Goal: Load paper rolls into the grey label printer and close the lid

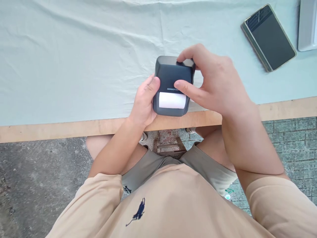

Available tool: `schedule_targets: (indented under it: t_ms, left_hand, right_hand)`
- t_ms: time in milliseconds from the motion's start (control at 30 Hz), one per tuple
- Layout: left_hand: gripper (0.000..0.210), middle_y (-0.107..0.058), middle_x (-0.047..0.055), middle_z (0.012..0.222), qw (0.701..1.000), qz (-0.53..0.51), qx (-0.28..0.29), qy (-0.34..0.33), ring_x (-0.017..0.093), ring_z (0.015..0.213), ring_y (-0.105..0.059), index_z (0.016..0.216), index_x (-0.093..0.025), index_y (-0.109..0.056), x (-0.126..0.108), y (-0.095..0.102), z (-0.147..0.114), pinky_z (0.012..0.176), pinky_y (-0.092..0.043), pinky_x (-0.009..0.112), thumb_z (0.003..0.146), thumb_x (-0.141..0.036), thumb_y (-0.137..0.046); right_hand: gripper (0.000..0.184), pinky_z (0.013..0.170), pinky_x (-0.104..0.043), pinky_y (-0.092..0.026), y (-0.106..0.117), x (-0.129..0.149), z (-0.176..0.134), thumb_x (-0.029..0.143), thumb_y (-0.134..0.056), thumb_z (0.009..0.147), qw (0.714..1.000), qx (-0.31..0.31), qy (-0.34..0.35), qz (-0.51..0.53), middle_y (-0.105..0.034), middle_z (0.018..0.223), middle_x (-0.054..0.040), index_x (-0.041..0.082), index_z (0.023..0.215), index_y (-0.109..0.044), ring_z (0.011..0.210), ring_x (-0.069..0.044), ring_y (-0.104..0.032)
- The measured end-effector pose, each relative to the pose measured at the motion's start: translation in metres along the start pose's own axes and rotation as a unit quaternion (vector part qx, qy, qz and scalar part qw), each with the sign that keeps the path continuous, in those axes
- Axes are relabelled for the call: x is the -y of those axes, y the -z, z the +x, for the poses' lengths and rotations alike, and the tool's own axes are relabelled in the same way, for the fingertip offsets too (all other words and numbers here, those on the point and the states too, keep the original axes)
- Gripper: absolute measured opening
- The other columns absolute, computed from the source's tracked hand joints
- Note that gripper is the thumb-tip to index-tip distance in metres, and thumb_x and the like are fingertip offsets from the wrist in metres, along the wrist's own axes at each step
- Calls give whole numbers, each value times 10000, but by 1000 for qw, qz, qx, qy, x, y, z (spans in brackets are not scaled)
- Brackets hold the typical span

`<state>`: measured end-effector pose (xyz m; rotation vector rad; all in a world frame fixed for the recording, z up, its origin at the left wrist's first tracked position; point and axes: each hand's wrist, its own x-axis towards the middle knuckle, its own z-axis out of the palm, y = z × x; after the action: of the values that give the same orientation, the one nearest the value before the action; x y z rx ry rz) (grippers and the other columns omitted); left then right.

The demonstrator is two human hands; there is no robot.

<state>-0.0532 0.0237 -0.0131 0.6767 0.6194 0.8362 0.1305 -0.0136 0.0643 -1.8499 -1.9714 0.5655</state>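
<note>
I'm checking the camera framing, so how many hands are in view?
2: the left hand holds the black device by its left side, and the right hand is over its right side.

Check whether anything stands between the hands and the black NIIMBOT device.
Nothing visible does. The left hand holds the black device by its left side, and the right hand has its thumb and a finger over it, unobstructed. The phone lies apart, upper right. The device's underside is hidden.
</note>
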Motion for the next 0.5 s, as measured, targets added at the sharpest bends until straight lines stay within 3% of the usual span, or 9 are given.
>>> schedule_targets:
  t_ms: [100, 233, 367, 500]
  left_hand:
    - [370, -818, 75, 1081, 1000, -9, -23, 20, 287, 1459, -638, 1069, -175, -765, 0, 1, 2, 1153, -615, 392, 1089, -457, -526]
    - [393, -812, 69, 1048, 999, -19, -35, 21, 273, 1494, -607, 1068, -173, -764, 0, 2, 5, 1191, -586, 407, 1123, -394, -443]
    - [324, -809, 63, 1055, 999, -11, -36, 8, 274, 1502, -596, 1035, -190, -771, 0, 3, 5, 1202, -576, 406, 1100, -377, -515]
    - [283, -794, 40, 962, 999, -16, -34, -6, 247, 1427, -661, 995, -200, -776, -1, 4, 6, 1139, -614, 348, 1088, -340, -549]
  right_hand:
    - [480, 922, -448, -578, 2, -6, -2, 416, -612, 940, 999, 20, 45, 18, -713, 1327, -87, 234, 1383, -585, 1148, -304, -706]
    - [577, 994, -452, -604, 6, -13, -4, 346, -702, 910, 996, 36, 70, 31, -656, 1483, -81, 274, 1464, -559, 1250, -319, -689]
    - [673, 1080, -466, -598, 7, -19, -4, 395, -774, 894, 994, 53, 91, 31, -631, 1530, -66, 305, 1518, -538, 1364, -344, -645]
    - [697, 1061, -468, -609, 7, -23, -6, 419, -784, 899, 995, 53, 82, 18, -634, 1525, -66, 319, 1536, -520, 1304, -325, -684]
